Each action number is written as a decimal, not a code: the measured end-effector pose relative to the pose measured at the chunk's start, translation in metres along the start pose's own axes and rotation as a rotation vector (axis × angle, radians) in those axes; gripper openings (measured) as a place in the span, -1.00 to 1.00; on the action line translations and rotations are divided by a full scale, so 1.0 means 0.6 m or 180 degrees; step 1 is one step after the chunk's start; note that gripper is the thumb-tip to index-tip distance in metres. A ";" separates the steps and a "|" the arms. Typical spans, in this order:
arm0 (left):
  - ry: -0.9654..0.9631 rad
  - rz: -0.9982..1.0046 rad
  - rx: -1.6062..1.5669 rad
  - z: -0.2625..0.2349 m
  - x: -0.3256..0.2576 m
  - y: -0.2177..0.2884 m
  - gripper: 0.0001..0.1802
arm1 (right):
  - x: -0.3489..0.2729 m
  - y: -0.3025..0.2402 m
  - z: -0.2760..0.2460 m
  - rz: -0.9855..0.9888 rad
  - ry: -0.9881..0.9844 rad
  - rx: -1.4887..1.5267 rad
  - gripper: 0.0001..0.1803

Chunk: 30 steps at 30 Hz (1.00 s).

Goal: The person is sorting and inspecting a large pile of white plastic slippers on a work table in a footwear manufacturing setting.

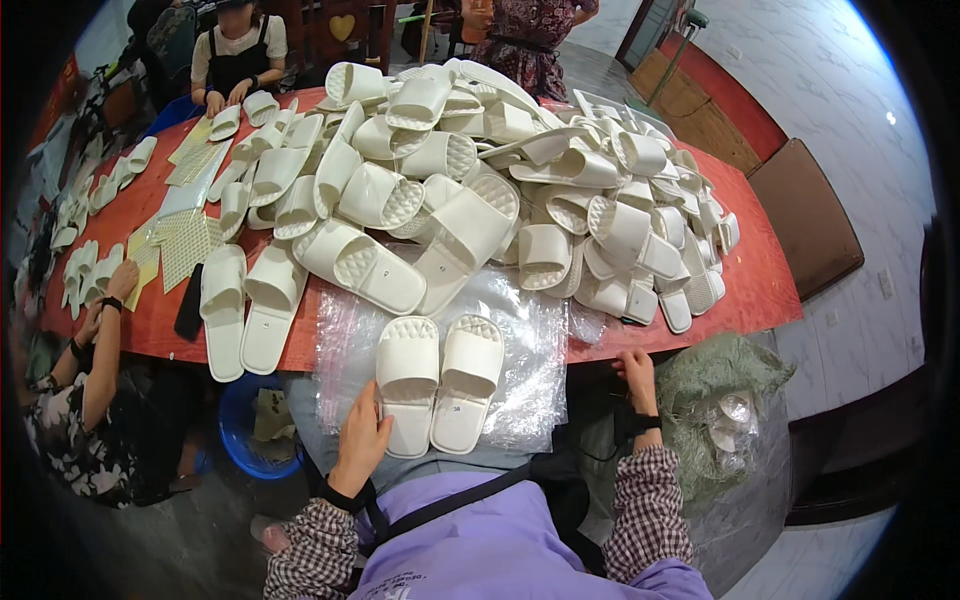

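A pair of white slippers with quilted footbeds, a left slipper [408,372] and a right slipper [470,372], lies side by side on clear plastic bags [535,410] at the table's front edge. Their heels point at me. My left hand [360,440] rests against the left slipper's outer side near the heel, thumb and fingers apart rather than wrapped round it. At the table edge, right of the bags, my right hand [637,382] has loosely bent fingers with nothing visible in them. Another slipper pair [270,295] lies left of the bags, next to a dark flat object [188,302].
A large heap of white slippers [440,155] covers much of the red table [755,250]. Yellowish textured sheets [188,250] lie at left. Below are a blue bucket [235,430] and a green woven sack [720,370]. Other people's hands [122,280] work at left and far left.
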<state>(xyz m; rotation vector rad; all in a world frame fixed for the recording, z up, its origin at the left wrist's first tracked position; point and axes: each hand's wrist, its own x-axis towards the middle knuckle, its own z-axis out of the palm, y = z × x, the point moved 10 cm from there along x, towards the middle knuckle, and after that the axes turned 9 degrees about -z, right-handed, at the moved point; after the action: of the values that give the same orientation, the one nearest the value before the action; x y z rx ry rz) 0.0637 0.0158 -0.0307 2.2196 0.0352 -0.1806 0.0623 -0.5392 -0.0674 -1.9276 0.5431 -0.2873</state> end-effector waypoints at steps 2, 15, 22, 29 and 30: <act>-0.0080 -0.0197 0.0020 -0.001 -0.004 -0.006 -0.29 | -0.023 0.007 -0.028 0.0338 0.0055 0.0484 -0.85; 0.0299 0.0269 0.0404 -0.011 -0.009 0.008 -0.25 | -0.112 -0.361 -0.286 -0.2078 0.0203 0.4929 -0.87; 0.0126 0.0091 0.0264 -0.018 -0.004 0.026 -0.34 | -0.221 -0.533 -0.244 -0.2775 -0.0217 0.5025 -0.72; -0.0539 0.0852 -0.0459 -0.049 -0.046 0.212 -0.50 | -0.283 -0.563 0.138 -0.1694 -0.1954 0.3156 -0.73; -0.0715 0.1005 -0.0694 -0.054 -0.063 0.250 -0.53 | -0.312 -0.557 0.192 -0.1587 -0.2460 0.2689 -0.76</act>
<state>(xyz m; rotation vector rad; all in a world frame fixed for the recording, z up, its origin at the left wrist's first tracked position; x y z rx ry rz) 0.0434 -0.0484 0.1120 1.9459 -0.3979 -0.2374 0.0302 -0.2425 0.1990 -1.1609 -0.5214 -0.0414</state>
